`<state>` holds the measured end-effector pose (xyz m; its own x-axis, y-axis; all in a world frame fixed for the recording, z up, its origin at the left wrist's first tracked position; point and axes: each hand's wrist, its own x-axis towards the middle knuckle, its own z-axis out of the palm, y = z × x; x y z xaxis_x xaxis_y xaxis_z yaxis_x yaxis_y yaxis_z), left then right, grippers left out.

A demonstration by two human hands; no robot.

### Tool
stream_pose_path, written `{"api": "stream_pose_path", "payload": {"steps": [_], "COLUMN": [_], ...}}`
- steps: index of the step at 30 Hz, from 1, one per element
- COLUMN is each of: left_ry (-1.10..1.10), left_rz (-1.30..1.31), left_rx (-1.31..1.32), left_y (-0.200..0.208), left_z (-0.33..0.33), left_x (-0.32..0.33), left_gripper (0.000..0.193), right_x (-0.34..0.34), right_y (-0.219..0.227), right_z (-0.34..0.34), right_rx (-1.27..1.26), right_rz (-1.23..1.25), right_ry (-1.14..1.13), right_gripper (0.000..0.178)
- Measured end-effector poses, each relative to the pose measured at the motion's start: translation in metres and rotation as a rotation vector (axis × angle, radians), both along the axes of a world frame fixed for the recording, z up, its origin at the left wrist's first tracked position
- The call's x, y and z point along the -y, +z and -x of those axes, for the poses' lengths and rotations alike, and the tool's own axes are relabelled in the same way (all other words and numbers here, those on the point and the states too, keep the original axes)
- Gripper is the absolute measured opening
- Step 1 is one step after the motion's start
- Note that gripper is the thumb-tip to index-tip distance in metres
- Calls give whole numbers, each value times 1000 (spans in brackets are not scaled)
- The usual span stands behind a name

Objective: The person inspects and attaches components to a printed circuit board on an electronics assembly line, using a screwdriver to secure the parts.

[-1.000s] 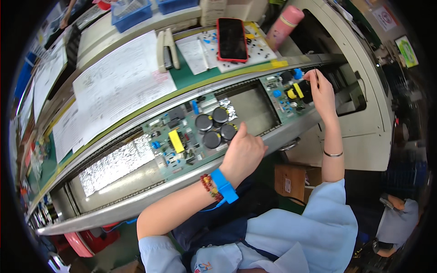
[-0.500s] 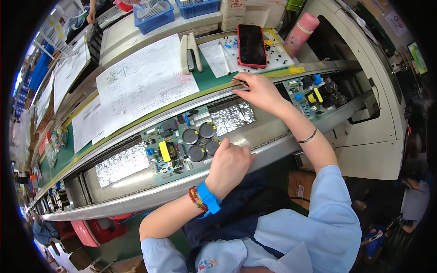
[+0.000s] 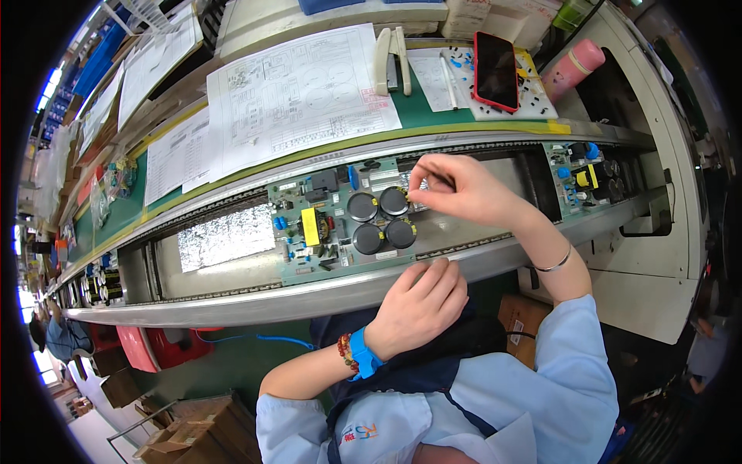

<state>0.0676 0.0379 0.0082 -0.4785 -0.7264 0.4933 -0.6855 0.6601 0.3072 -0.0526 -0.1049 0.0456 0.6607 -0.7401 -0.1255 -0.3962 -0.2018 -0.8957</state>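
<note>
A green circuit board (image 3: 290,271) with several round black capacitors (image 3: 369,239) and a yellow transformer (image 3: 311,226) lies on the conveyor. My right hand (image 3: 468,189) is over the board's right end, next to the capacitors. Its fingers are pinched on dark tweezers (image 3: 440,179), whose tips are hard to make out. My left hand (image 3: 421,303) rests at the front metal rail (image 3: 232,306), below the board. Its loosely bent fingers touch the rail's edge and hold nothing that I can see.
A second board (image 3: 572,182) sits on the conveyor at right, before a white machine (image 3: 618,278). Behind the rail lie paper drawings (image 3: 309,100), a cream stapler-like tool (image 3: 393,62), a red-edged phone (image 3: 495,71) and a pink bottle (image 3: 576,66). Foil (image 3: 228,238) lies left of the board.
My right hand has moved from the back rail down to the board's right end. The left hand has drawn back from the capacitors to the front rail. The view has shifted.
</note>
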Motion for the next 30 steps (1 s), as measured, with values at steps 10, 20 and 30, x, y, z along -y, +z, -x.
{"api": "stream_pose_path", "payload": {"steps": [10,20,30], "left_ry": [70,165,236], "left_rz": [-41,-54,-30], "left_rx": [-137,-261,-300], "left_y": [-11,-13,-15], "left_z": [-26,-48,-56], "left_x": [-19,-28,-27], "left_gripper": [24,23,23], "right_x": [-10,-27,-29], "right_y": [-13,2,1], "right_z": [-6,-7,-4], "right_rx": [-99,-27,-116], "right_rz": [184,306,427], "right_ry": [-17,128,140], "right_gripper": [23,25,32]}}
